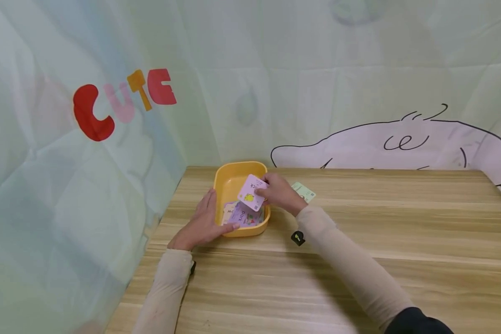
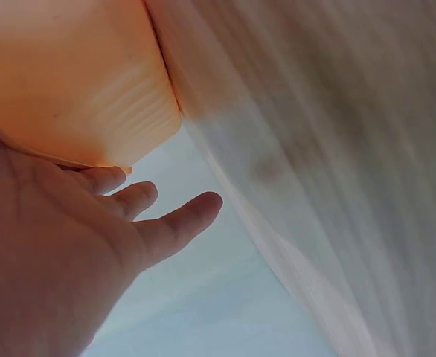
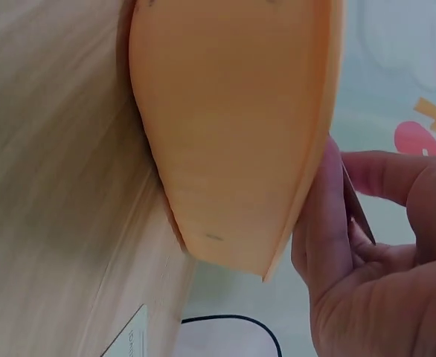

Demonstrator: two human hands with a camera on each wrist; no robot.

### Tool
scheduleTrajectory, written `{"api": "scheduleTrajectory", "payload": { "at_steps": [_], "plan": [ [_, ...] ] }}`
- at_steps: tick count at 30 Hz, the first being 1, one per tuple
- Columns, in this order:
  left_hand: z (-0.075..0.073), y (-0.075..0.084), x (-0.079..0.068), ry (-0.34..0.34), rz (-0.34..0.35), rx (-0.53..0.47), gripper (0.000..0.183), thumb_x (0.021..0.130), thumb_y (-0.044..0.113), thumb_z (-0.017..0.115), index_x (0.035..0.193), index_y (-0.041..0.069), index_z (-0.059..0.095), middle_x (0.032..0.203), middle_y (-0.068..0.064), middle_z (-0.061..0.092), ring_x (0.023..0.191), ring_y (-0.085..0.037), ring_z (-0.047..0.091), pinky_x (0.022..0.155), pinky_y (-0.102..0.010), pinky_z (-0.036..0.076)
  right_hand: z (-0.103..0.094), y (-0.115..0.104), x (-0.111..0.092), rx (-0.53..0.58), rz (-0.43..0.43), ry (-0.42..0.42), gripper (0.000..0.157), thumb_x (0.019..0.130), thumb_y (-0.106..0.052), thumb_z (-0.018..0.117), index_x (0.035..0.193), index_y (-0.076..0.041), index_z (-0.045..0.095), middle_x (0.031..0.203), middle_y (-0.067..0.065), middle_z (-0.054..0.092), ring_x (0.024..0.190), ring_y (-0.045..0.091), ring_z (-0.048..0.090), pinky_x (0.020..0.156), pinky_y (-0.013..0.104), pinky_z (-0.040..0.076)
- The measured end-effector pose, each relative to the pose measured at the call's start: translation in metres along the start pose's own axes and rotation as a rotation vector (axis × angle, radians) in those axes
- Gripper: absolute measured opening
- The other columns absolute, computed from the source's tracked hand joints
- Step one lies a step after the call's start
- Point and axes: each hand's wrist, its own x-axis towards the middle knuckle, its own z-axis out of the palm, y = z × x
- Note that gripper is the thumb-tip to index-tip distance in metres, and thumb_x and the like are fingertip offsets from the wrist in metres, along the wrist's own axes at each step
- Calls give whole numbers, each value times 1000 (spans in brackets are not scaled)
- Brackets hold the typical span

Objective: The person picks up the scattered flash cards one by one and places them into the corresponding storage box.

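A yellow plastic bin (image 1: 240,168) stands on the wooden table with several picture cards (image 1: 243,215) in its near end; one reads "park". My left hand (image 1: 201,221) rests against the bin's left side, its fingers fairly straight along the outer wall and its thumb over the near rim. In the left wrist view those fingers (image 2: 175,227) touch the bin's wall and edge. My right hand (image 1: 281,191) pinches a pink chick card (image 1: 250,194) between thumb and fingers, above the bin at its right rim. The right wrist view shows that card (image 3: 358,204) edge-on.
A pale green card (image 1: 304,191) lies on the table (image 1: 392,222) right of the bin, partly behind my right wrist. A small black object (image 1: 298,238) shows beside the right sleeve. A printed curtain (image 1: 242,83) borders the table's back and left.
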Motion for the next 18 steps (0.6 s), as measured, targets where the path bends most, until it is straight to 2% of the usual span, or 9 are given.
{"api": "scheduleTrajectory", "payload": {
  "at_steps": [4,10,18],
  "plan": [
    [0,0,0,3,-1,3,130,82,68,71,161,3,-9,169,-20,-8,156,-37,-2,122,-59,16,4,-3,-3,-56,24,35,24,98,-18,68,115,-3,60,104,11,65,90,24,67,72,30,60],
    [-1,1,0,-3,-20,10,131,81,68,71,161,2,-10,169,-20,-8,156,-38,-2,123,-59,15,4,-3,-7,-31,35,28,21,98,-19,69,110,-4,60,101,11,66,86,25,69,78,38,60],
    [-1,3,-1,-18,-35,13,131,82,68,70,161,2,-11,169,-19,-10,156,-38,-3,123,-58,15,4,1,-6,-80,15,26,23,97,-23,71,107,-5,61,96,8,67,77,17,65,63,23,53]
  ]
}}
